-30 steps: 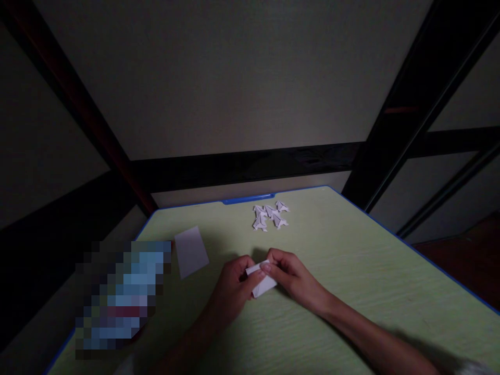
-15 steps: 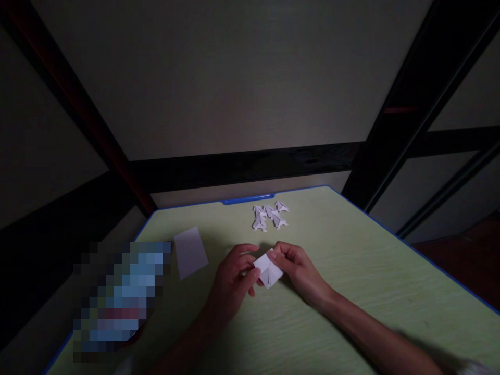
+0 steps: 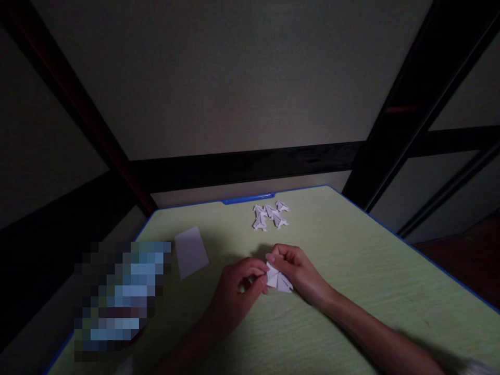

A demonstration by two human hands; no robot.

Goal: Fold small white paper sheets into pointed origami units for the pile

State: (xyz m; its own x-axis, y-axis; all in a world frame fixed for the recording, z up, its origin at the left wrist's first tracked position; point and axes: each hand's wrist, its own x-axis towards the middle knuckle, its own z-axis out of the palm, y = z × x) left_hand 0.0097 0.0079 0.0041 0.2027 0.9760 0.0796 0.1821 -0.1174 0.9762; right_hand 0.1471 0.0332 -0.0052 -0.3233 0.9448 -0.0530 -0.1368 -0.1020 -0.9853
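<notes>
The head camera looks down on a pale green table (image 3: 351, 271) with a thin blue rim, its top marked by faint wood-like streaks. The room is dim; behind the table stands a light, plain wall crossed by dark wooden beams, with a darker floor showing at the far right.

Near the middle of the table the left hand (image 3: 239, 291) and the right hand (image 3: 299, 271) meet over a small folded white paper (image 3: 278, 278), each pinching it between thumb and fingertips, the left at its left edge, the right at its top. The paper lies low, at or just above the tabletop.

Farther back lies a cluster of small folded paper figures (image 3: 270, 216). To the left lies a flat white sheet (image 3: 190, 251), beside a blurred patch.
</notes>
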